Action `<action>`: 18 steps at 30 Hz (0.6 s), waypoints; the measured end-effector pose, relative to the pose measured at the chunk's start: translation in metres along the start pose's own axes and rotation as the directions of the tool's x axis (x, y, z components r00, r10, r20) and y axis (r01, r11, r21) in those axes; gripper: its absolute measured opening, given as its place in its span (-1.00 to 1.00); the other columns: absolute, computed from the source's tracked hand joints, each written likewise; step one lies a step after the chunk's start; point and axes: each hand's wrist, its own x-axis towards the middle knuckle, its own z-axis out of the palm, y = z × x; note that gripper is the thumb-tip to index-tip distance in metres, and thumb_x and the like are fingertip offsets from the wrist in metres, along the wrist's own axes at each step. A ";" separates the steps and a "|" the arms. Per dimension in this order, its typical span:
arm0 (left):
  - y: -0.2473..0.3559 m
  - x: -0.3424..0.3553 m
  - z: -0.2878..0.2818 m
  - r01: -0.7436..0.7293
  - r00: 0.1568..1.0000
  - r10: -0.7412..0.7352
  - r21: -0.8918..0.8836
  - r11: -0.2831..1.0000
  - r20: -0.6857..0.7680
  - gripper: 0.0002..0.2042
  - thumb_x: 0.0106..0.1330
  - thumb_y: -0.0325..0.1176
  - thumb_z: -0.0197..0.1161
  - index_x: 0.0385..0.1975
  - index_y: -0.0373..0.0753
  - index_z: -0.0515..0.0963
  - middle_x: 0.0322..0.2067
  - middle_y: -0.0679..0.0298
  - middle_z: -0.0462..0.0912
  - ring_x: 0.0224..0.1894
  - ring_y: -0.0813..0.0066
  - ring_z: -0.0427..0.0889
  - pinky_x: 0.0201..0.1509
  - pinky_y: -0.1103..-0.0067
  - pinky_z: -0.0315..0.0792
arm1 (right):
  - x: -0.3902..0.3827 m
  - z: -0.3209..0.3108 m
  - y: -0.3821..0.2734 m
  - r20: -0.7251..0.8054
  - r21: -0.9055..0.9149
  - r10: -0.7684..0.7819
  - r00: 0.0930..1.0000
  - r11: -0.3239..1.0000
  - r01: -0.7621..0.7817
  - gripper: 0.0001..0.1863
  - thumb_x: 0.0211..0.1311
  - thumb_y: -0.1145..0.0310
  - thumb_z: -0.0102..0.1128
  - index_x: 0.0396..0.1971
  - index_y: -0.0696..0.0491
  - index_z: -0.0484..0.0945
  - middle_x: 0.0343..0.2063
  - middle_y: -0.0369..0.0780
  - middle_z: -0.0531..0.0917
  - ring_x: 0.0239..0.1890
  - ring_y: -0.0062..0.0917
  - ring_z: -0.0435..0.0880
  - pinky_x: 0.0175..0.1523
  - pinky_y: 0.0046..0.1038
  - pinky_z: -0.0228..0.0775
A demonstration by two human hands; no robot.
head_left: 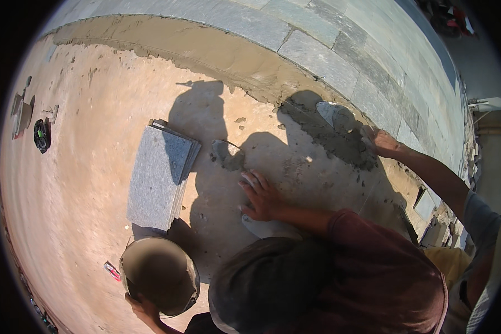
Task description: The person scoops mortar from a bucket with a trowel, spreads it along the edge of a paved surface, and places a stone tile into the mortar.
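At the lower left my left hand [145, 310] grips the near rim of a round, mortar-smeared bucket [192, 273]. The bucket is tipped so that its dark hollow shows. My right hand [260, 196], from a dark red sleeve, is low over the ground with its fingers spread and holds nothing. Just beyond it sits a small lump of wet mortar [232, 160] with a pale curved edge. A stack of grey stone slabs [153, 172] stands between the bucket and that lump. Below my right forearm a pale object [264, 227] shows only partly.
A co-worker's hand [384, 143] reaches in from the right to the dark fresh mortar [339, 139]. A smooth mortar strip [172, 42] borders the laid grey paving [312, 55]. Small tools [41, 135] lie far left; broken slab pieces [428, 203] lie right.
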 end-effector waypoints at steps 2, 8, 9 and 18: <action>0.004 0.000 0.000 0.027 1.000 -0.027 -0.011 1.000 0.007 -0.48 0.50 -0.22 0.03 0.38 -0.34 0.25 0.08 -0.34 0.57 0.12 -0.37 0.56 0.14 0.04 0.42 | 0.000 0.000 0.000 -0.005 -0.005 0.001 1.000 1.000 -0.001 -0.22 0.27 -0.08 0.20 0.30 0.20 0.36 0.41 0.04 0.24 0.47 0.02 0.13 0.48 0.03 0.06; 0.006 0.003 0.000 0.030 0.999 -0.030 0.041 0.999 -0.020 -0.49 0.50 -0.17 0.02 0.37 -0.28 0.26 0.08 -0.34 0.57 0.10 -0.39 0.56 0.12 0.02 0.43 | 0.002 -0.003 -0.002 -0.007 -0.028 -0.011 1.000 1.000 0.011 -0.23 0.25 -0.09 0.22 0.27 0.19 0.39 0.41 0.04 0.24 0.45 0.03 0.16 0.45 0.02 0.12; 0.002 0.004 0.003 0.013 0.999 -0.011 0.035 0.999 -0.033 -0.48 0.50 -0.16 0.02 0.38 -0.26 0.26 0.08 -0.34 0.57 0.09 -0.40 0.56 0.11 0.02 0.43 | 0.002 -0.005 -0.003 -0.002 -0.035 -0.009 1.000 0.999 0.009 -0.24 0.25 -0.09 0.22 0.26 0.19 0.40 0.41 0.04 0.25 0.45 0.03 0.17 0.44 0.02 0.13; -0.064 0.024 0.027 0.059 0.998 -0.058 0.161 0.985 -0.006 -0.49 0.54 -0.11 -0.01 0.38 -0.21 0.22 0.06 -0.33 0.58 0.08 -0.38 0.57 0.07 -0.04 0.45 | 0.007 -0.008 -0.001 0.034 -0.034 0.005 0.999 0.999 -0.004 -0.26 0.27 -0.13 0.18 0.22 0.19 0.44 0.38 0.05 0.28 0.44 0.04 0.17 0.46 0.02 0.11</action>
